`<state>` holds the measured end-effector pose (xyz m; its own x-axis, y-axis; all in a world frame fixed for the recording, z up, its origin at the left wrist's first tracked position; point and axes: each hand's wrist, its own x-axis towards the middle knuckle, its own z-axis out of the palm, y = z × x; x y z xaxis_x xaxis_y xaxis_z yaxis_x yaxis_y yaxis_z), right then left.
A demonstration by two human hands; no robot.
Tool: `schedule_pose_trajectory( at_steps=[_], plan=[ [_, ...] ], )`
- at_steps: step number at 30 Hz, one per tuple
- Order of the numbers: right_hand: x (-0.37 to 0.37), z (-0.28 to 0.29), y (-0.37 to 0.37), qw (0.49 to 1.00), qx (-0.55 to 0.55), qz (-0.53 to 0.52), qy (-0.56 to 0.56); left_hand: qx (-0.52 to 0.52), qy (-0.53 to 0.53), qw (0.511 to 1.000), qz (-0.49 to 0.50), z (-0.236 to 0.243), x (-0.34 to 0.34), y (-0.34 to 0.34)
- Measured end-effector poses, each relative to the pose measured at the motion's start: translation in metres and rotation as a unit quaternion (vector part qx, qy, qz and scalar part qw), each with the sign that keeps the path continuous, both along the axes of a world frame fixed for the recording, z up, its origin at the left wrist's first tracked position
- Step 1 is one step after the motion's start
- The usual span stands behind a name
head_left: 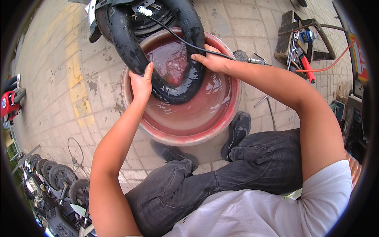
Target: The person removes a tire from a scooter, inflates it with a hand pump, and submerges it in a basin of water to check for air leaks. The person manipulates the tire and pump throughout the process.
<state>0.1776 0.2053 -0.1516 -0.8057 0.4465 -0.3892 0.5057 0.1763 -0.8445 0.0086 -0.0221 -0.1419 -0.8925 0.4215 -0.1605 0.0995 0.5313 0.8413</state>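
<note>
A black inflated inner tube (177,94) dips its near curve into the water of a red basin (185,140). My left hand (141,83) is closed on the tube's left side, thumb on top. On the right side my right hand (211,59) grips the same tube, with the thumb over it and the fingers partly hidden. The tube's wet surface shines. A black air hose (179,38) crosses over the tube and runs under or beside my right wrist; its silver chuck (145,11) sits at the top, inside the loop. The tube's far end leaves the picture.
Behind the basin stands part of a wheeled vehicle (94,23). A wooden tool carrier (285,43) with a red-handled tool (306,65) lies to the right, near a red hose (333,68). Several wheels (63,176) stand at lower left. My shoes (239,128) flank the basin's near side.
</note>
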Motion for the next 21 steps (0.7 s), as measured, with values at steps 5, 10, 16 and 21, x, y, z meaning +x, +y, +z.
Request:
schedule_pose_trajectory(
  at_steps=[5, 10, 16, 21],
  plan=[
    [0.003, 0.025, -0.003, 0.983, -0.173, -0.002, 0.054, -0.053, 0.006, 0.996, 0.069, 0.027, -0.011, -0.022],
    [0.005, 0.038, 0.005, 0.931, -0.361, -0.052, 0.025, -0.083, 0.221, 0.972, 0.005, 0.071, -0.013, -0.042],
    [0.006, 0.047, 0.006, 0.921, -0.384, -0.051, 0.048, -0.122, 0.218, 0.903, -0.35, 0.124, 0.011, -0.001],
    [-0.003, 0.055, -0.005, 0.914, -0.395, -0.06, 0.07, -0.241, -0.213, 0.867, -0.38, 0.116, 0.016, 0.069]
  ],
)
